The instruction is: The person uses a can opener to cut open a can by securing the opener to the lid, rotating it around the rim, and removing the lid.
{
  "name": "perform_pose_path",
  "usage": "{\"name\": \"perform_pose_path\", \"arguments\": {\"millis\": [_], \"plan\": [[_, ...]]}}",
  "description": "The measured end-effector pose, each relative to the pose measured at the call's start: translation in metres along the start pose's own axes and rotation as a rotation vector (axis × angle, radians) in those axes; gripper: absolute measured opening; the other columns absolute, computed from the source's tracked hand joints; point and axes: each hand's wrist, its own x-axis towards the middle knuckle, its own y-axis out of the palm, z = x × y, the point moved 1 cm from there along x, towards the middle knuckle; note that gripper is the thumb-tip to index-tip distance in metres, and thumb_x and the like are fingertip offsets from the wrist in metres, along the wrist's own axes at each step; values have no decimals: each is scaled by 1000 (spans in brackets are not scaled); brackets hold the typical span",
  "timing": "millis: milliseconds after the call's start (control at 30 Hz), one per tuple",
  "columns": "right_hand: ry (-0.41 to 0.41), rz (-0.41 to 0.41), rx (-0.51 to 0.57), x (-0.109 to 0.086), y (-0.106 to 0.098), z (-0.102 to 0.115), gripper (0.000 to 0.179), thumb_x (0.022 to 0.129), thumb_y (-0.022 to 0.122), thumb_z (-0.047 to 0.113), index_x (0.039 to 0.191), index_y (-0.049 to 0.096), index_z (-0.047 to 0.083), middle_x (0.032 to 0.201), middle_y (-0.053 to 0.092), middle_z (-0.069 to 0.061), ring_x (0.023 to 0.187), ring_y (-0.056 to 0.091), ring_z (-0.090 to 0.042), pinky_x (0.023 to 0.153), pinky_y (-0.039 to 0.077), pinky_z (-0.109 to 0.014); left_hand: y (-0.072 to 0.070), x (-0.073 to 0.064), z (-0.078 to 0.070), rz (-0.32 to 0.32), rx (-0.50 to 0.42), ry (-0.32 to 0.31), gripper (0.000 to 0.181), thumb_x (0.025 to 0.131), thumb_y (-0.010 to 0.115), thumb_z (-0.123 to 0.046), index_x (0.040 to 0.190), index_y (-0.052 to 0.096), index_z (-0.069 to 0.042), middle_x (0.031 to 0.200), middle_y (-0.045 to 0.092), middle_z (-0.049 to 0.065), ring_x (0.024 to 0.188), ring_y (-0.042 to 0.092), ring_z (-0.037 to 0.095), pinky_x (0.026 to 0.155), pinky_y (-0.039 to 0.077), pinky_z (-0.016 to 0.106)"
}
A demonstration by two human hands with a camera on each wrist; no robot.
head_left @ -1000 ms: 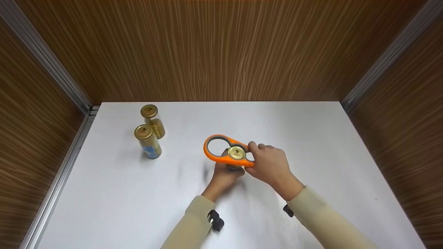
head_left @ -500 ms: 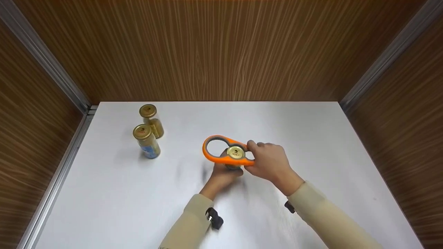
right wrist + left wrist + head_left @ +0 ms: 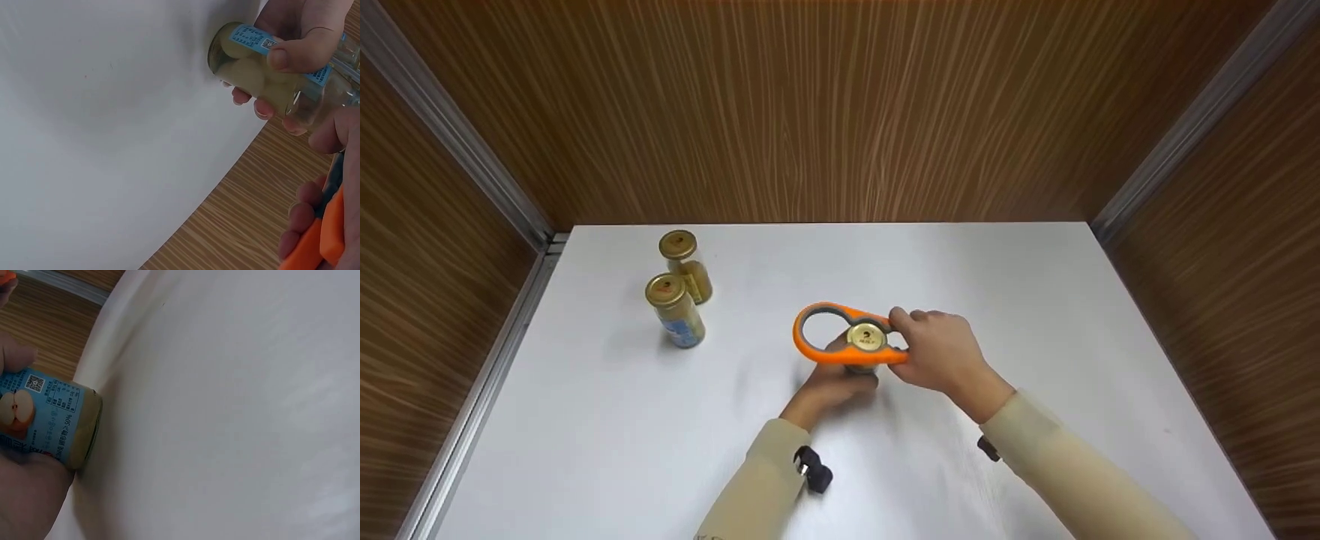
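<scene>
My left hand grips a glass jar round its sides. The jar has a blue label with an apple picture, and pale chunks in liquid show through the glass in the right wrist view. An orange and grey jar opener surrounds the jar's gold lid with its middle ring. Its larger ring points left. My right hand holds the opener's two handles at the right, fingers curled round them. In the head view, the opener and left hand hide most of the jar's body.
Two more jars with gold lids stand at the left of the white table: a blue-labelled jar in front and another jar just behind. Wood-grain panels enclose the table at the back and sides.
The whole head view has shifted slightly. My left forearm has moved a little to the left. The opener stays round the lid, and both hands keep their hold.
</scene>
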Motion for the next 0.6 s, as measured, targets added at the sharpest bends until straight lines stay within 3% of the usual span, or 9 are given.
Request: {"name": "perform_pose_path", "arguments": {"millis": [167, 300, 400, 600], "plan": [[2, 18, -14, 0, 0, 0, 30, 73, 71, 33, 94, 56, 16, 79, 71, 1, 53, 57, -21, 42, 39, -32, -4, -5, -23, 59, -1, 18, 69, 66, 61, 6, 133, 58, -11, 114, 61, -3, 93, 49, 17, 80, 36, 32], [6, 13, -21, -2, -1, 0, 31, 73, 72, 32, 95, 56, 16, 76, 70, 0, 53, 56, -22, 42, 40, -33, 1, -2, -11, 36, -3, -56, 76, 69, 65, 3, 141, 51, -18, 131, 58, -9, 105, 50, 15, 89, 38, 34], [9, 0, -21, -3, -2, 0, 30, 73, 72, 30, 94, 56, 16, 72, 66, -1, 52, 55, -22, 42, 40, -33, 8, -2, -1, -52, 9, -95, 77, 72, 74, -2, 141, 47, -25, 135, 55, -11, 114, 50, 14, 96, 40, 36], [41, -17, -39, -2, -4, 1, 31, 69, 72, 26, 91, 53, 15, 62, 53, 0, 50, 50, -22, 41, 40, -35, 28, -10, -23, -350, 25, 0, 71, 69, 89, -13, 131, 53, -18, 125, 64, -6, 117, 59, 13, 104, 44, 38]]}}
